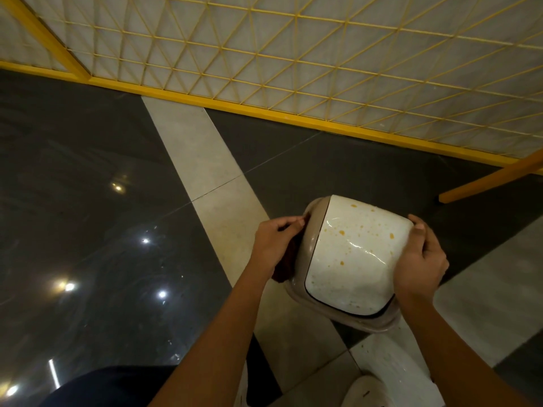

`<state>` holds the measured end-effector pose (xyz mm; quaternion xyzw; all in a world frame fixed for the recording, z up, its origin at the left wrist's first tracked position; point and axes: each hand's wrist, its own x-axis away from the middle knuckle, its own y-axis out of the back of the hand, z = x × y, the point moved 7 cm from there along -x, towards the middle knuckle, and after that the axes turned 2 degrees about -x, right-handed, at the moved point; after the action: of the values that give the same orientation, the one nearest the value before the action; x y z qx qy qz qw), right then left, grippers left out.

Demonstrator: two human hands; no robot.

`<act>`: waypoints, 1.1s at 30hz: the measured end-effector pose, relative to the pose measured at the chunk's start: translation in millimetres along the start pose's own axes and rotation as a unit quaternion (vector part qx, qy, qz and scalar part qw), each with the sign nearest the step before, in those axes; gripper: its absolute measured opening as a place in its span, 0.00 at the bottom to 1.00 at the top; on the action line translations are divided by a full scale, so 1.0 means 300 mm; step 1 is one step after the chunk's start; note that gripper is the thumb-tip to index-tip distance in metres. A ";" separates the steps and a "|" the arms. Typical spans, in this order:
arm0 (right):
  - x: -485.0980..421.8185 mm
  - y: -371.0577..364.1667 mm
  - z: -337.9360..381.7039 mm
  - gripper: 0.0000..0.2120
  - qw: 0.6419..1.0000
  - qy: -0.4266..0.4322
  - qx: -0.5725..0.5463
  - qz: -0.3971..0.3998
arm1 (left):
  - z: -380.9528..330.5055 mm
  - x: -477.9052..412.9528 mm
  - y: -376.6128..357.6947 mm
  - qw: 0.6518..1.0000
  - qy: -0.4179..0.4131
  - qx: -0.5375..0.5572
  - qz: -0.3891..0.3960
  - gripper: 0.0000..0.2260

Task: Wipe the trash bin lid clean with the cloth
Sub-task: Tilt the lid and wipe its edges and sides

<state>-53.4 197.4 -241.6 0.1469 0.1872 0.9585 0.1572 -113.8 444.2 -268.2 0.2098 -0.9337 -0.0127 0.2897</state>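
A dark, glossy floor [88, 201] crossed by pale stripes is being looked down on, and it is being bordered at the far side by a yellow lattice panel [323, 54]. Above it, in mid-air, the trash bin lid [352, 259] is being held tilted, with its white flap facing up inside a beige frame. A white body [390, 374], probably the bin, is being shown just below it.

The lid's right rim is being grasped by the right hand [420, 259], with fingers wrapped over the edge. The left rim is being clasped by the left hand [274, 245], and the dark cloth [286, 268] is being trapped between palm and frame, so no wiping is being done yet. Orange spots [342, 232] are being left scattered across the flap.

Several risks are being judged likely: the glossy lid could be dropped once one hand is freed to wipe, the flap could be pushed inward under pressure, and the spots could be smeared rather than lifted by a bunched cloth.
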 end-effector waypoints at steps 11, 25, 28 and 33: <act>-0.002 0.001 -0.005 0.17 1.000 0.008 -0.008 -0.002 | 0.120 0.126 0.038 0.999 0.007 -0.015 -0.049 0.09; -0.010 0.000 -0.014 0.17 1.000 0.013 0.000 -0.002 | -0.010 0.123 -0.007 0.995 -0.065 0.028 -0.071 0.09; -0.008 -0.001 -0.011 0.17 1.000 0.015 -0.001 -0.002 | 0.045 0.196 -0.004 0.990 -0.095 0.051 -0.095 0.10; -0.011 -0.001 -0.007 0.17 1.000 0.021 0.003 -0.002 | 0.073 0.208 -0.003 0.985 -0.111 0.075 -0.108 0.11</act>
<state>-51.2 195.8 -244.2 0.1265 0.1937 0.9605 0.1545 -172.0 416.3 -253.3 0.3281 -0.9301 0.0027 0.1650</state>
